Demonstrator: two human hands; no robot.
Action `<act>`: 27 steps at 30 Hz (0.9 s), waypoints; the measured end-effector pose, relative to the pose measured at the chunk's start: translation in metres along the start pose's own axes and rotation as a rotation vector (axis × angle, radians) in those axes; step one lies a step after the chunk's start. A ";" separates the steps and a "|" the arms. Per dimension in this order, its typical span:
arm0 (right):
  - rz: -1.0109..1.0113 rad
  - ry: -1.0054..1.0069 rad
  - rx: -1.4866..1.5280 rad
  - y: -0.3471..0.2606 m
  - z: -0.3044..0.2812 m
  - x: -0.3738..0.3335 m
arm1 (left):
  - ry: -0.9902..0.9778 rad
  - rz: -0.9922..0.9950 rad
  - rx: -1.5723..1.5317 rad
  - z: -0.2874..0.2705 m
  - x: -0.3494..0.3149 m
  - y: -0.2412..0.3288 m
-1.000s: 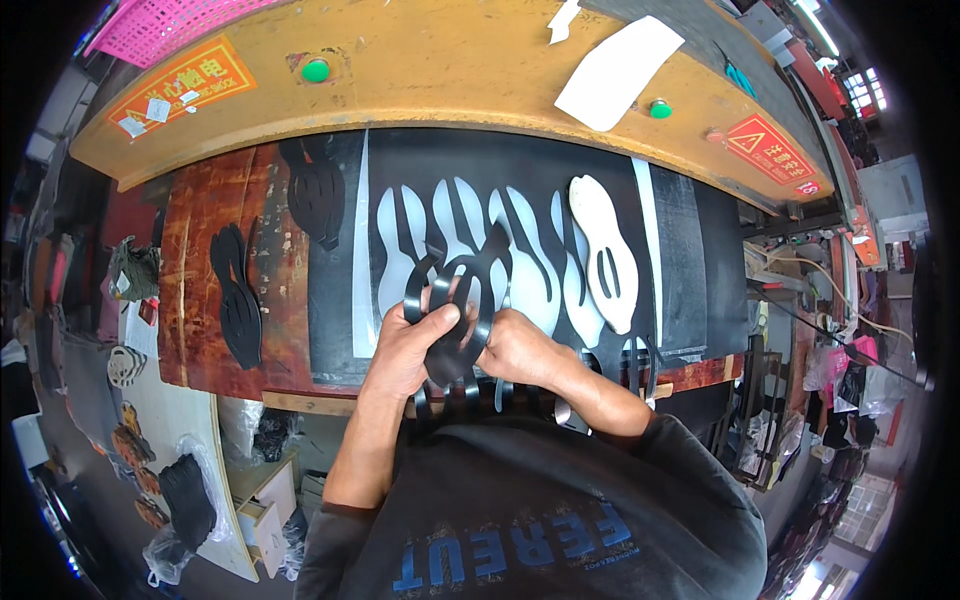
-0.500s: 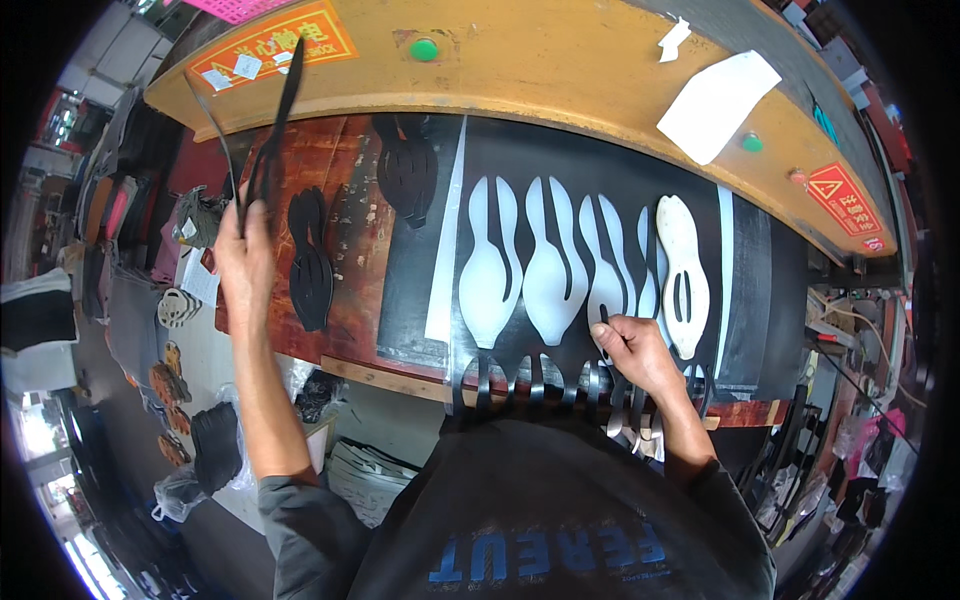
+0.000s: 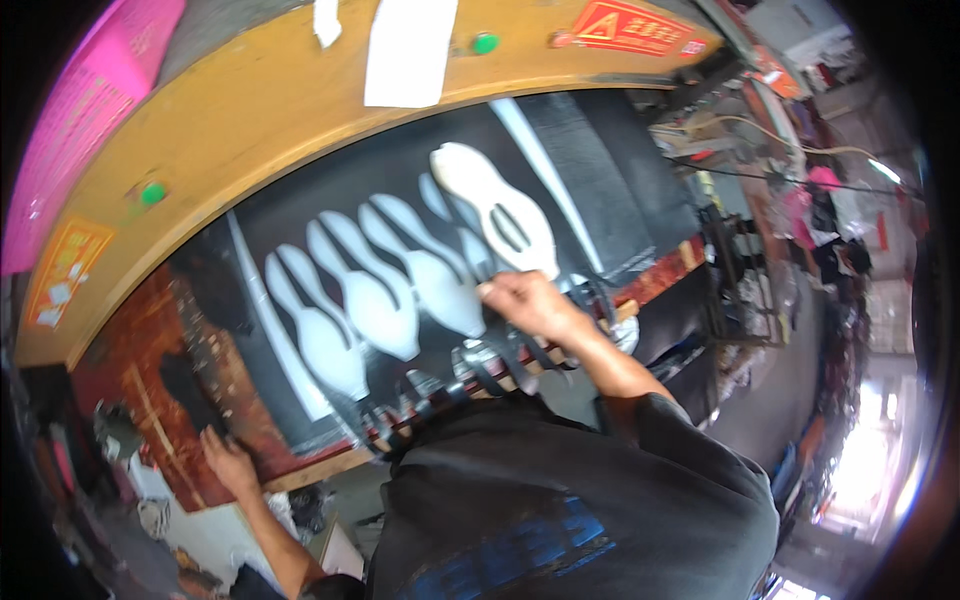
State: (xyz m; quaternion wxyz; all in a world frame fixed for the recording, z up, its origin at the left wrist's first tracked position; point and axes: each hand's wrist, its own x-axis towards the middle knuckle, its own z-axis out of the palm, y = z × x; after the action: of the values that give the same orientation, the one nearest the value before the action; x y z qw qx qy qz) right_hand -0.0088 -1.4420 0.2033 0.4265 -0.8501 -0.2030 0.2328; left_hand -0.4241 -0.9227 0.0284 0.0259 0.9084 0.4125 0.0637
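Note:
A black sheet [image 3: 330,180] carries a row of pale sole-shaped openings, each split at its far end; one of them [image 3: 375,315] lies mid-sheet. At the row's right end sits a cream sole-shaped template [image 3: 530,245] with a slotted middle. My right hand [image 3: 535,305], just in front of the template, has thumb and fingers pinched on what looks like a narrow black strip [image 3: 485,265]; blur hides its full shape. My left hand [image 3: 232,465] rests, fingers stretched out, on the reddish board [image 3: 130,365], beside the near end of a black sole-shaped piece [image 3: 188,388].
A yellow beam [image 3: 270,130] spans the far side, bearing green buttons [image 3: 485,43] and warning labels. Black curved strips [image 3: 490,372] hang over the table's near edge, close to my body. A second dark piece [image 3: 215,285] lies farther back on the left.
My view has swung right and tilted. My left hand has come down to the board and no longer holds up the black strips. My right hand remains pinched by the template.

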 end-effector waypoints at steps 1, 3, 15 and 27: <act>0.051 0.014 0.024 0.000 -0.006 0.002 | -0.012 -0.017 -0.039 -0.003 0.000 -0.004; 0.122 -0.009 0.062 0.007 -0.023 -0.004 | 0.073 -0.066 -0.308 -0.004 0.004 -0.006; 0.261 0.107 0.219 0.045 -0.061 -0.019 | 0.403 -0.578 -0.745 -0.139 0.051 -0.033; 0.095 -0.078 0.119 0.026 -0.031 0.006 | -0.015 -0.248 -0.009 -0.041 0.006 0.049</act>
State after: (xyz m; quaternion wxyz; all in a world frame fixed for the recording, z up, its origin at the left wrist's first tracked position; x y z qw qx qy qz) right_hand 0.0177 -1.4723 0.1965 0.4565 -0.8222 -0.1647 0.2974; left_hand -0.3895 -0.9507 0.0744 0.0409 0.8507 0.5212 0.0551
